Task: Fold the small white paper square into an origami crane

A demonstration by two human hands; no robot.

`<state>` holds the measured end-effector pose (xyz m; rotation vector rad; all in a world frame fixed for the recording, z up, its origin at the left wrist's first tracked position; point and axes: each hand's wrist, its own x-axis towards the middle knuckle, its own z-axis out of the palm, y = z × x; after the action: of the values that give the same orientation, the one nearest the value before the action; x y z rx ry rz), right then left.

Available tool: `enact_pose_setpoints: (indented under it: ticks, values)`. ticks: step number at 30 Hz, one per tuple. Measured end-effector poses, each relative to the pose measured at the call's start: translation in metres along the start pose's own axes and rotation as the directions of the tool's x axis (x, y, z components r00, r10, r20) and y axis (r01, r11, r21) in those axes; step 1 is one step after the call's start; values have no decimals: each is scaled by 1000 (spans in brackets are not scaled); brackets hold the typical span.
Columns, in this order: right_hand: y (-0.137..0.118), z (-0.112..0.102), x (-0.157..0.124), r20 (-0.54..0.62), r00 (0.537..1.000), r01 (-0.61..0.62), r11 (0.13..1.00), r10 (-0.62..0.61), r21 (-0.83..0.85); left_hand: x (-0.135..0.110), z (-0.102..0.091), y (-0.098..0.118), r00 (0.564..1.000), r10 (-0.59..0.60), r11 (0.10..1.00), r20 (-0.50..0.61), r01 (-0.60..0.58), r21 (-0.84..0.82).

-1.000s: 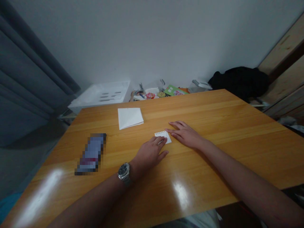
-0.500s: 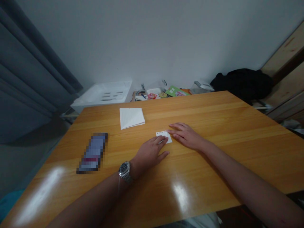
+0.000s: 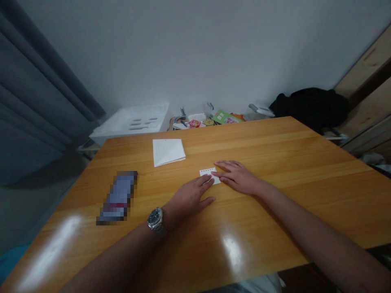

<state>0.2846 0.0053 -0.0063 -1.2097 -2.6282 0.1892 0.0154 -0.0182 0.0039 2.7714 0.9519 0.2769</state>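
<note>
A small piece of white paper (image 3: 216, 180) with a row of punched holes along its far edge lies flat on the wooden table (image 3: 275, 154). My left hand (image 3: 192, 197), with a metal watch (image 3: 155, 219) on its wrist, rests palm down with its fingertips on the paper's left part. Its fingers are stretched out, the thumb apart. From the right, my right hand (image 3: 239, 178) reaches over with fingers spread, an extended finger touching the paper's upper right. Neither hand grips anything. Part of the paper is hidden under the fingers.
Folded lined paper (image 3: 169, 152) lies farther back on the left. A pixelated phone-like object (image 3: 117, 197) is at the left. Beyond the far edge are a white foam box (image 3: 131, 120), a green booklet (image 3: 225, 117) among small items, and black cloth (image 3: 308, 108).
My right hand has shifted slightly left, its extended finger now farther onto the small paper. My left hand stays on the paper, nearly unchanged.
</note>
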Motion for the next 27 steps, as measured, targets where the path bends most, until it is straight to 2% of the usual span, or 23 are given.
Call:
enact_pose_setpoints:
  ticks: [7,14,19,27]
  values:
    - [0,5,0,-29,998,-60,998,59,-15,1,-9,0,998,48,996,28,-50,75]
    - [1,9,4,-98,991,-96,995,96,2,0,-6,4,999,11,997,31,-13,77]
    - [3,7,4,-112,989,-94,994,99,46,1,-5,-3,999,39,997,8,-39,59]
    - [-3,-2,0,-5,996,88,992,-88,87,4,-8,1,999,38,993,-27,-35,109]
